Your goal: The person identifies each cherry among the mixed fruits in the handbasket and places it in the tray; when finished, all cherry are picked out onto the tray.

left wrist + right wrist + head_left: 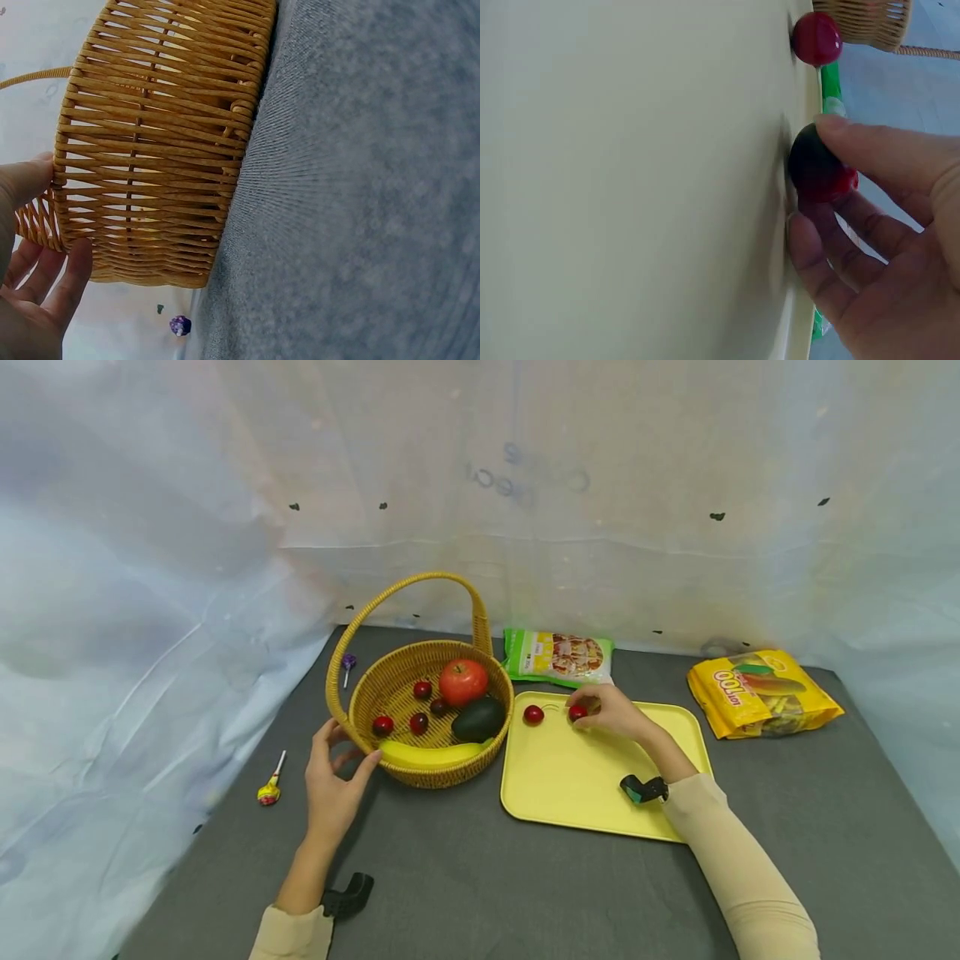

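At the tray's [555, 785] far edge, right hand [618, 712] pinches a cherry [577, 712]; next, release it. Left hand [332, 785], fingers relaxed, steadies the basket [420, 772].

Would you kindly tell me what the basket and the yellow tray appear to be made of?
The basket looks like woven wicker or rattan: tan strands interlaced over upright ribs, seen close in the left wrist view, with a matte finish. The tray is probably plastic: one even pale yellow, smooth, with a rounded moulded rim and a slight sheen.
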Available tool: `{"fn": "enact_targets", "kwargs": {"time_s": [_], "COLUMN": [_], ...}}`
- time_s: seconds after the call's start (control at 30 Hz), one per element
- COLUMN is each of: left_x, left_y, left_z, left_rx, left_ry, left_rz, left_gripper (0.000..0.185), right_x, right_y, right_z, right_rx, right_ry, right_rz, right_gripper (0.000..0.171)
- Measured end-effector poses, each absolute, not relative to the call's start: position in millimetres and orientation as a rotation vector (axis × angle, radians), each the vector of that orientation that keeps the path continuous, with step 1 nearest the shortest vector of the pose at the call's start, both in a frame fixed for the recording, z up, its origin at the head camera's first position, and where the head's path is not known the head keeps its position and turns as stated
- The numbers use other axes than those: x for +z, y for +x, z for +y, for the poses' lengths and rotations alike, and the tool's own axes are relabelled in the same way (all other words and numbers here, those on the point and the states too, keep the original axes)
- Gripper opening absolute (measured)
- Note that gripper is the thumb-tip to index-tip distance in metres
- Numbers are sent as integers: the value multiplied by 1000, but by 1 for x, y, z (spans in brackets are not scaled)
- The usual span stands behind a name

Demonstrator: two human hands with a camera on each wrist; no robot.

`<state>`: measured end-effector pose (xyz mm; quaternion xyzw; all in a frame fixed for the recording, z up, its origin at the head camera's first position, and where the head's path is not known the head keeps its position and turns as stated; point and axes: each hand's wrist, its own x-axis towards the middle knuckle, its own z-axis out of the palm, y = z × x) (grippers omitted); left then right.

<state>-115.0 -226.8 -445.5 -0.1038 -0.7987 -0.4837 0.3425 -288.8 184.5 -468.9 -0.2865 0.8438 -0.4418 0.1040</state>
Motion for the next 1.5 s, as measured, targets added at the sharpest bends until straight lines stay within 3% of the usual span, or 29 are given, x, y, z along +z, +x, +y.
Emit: {"fn": "enact_targets", "kwargs": {"time_s": [0.47,0.83,1.13,1.3,1.5], "left_x": [-445,-477,-449,-454,-474], "left_y": [-115,-128,-117,-119,-129], "left_z": [-227,-246,-229,-233,-242], "left_rx": [-1274,-1324,-1294,-1285,-1297], "left_ry": [-290,-260,-267,-260,-253], "left_rz": [-2055,-2057,-2069,-2070,-2068], "left_gripper": [70,74,69,70,74], "right_x": [-462,-453,-452,-435,-394], "right_y": [-288,-300,-300,-301,-295], "right_z": [176,118,113,106,61], "right_rx": [-1261,-1067,-1051,-1149,-1319], "right_ry": [-894,-1021,-1103,-1111,-1209], "right_rz": [2502,2592,2505,2531,2528], "right_gripper": [37,31,25,25,21]}}
